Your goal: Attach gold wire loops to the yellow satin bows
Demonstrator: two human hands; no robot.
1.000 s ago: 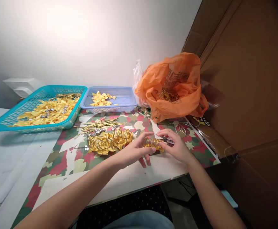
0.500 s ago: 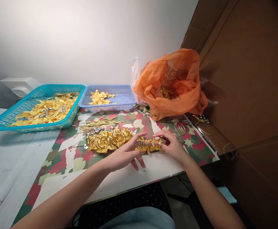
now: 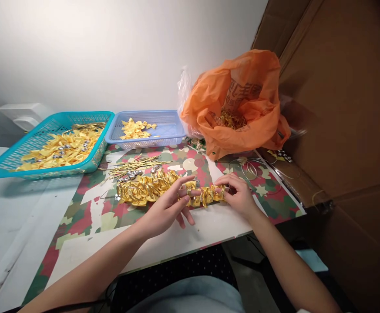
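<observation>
My left hand [image 3: 168,208] has its fingers spread, with one finger stretched along a row of yellow ribbon bows with gold wire ties [image 3: 206,196]. My right hand [image 3: 240,195] has thumb and fingers closed on the bow at the right end of that row. Left of my hands lies a thick pile of similar yellow bows with gold wire loops [image 3: 140,190], partly hidden by my left hand. Small silver pieces [image 3: 131,175] rest along its back edge. Behind the pile is a loose bundle of thin gold ties [image 3: 137,165].
A teal basket [image 3: 95,163] holds yellow bows and silver pieces. Beside it, a blue basket [image 3: 170,140] holds fewer bows. An open orange plastic bag [image 3: 242,139] contains gold bits. Coiled wire [image 3: 250,169] lies by the cardboard [image 3: 346,108] on the right.
My left hand has shifted slightly left and its thumb has risen toward the bows. My right hand remains at the row's right end. The view has tilted slightly.
</observation>
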